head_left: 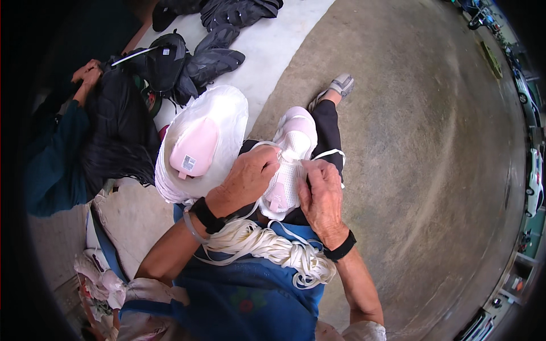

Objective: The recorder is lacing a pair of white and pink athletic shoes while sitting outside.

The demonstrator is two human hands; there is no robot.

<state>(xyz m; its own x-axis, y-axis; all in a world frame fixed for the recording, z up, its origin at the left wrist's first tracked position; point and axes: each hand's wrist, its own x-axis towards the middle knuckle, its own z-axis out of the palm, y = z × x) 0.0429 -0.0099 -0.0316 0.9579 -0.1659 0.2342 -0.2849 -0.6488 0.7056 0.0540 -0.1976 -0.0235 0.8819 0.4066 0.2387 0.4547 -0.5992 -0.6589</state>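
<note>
Resting on the wearer's lap, a pink-and-white shoe (296,136) was steadied between two bare hands, its toe pointed away from the body. At its left side the left hand (244,176) was held with fingers bent and drawn toward the thumb over the lacing; whether a lace was pinched there could not be told, the fingertips being partly hidden. By the right hand (323,190) the opposite edge was met, its fingers curled and its thumb set a little apart; what was gripped could not be made out. From beside that hand a white lace (330,152) was looped out to the right over a dark trouser leg (328,128).

Below the shoe, a tangled bundle of white laces (273,250) was laid across a blue apron (250,301). Both wrists were circled by black bands (207,216). To the left, a rounded white bundle (227,108) was topped by a pink panel (196,139) with a small printed label (189,163).

Farther up, black shoes (213,65) were spread on a white surface (267,57). At far left, a co-worker in dark clothes (116,125) was seated, hands (88,73) held close together.
</note>
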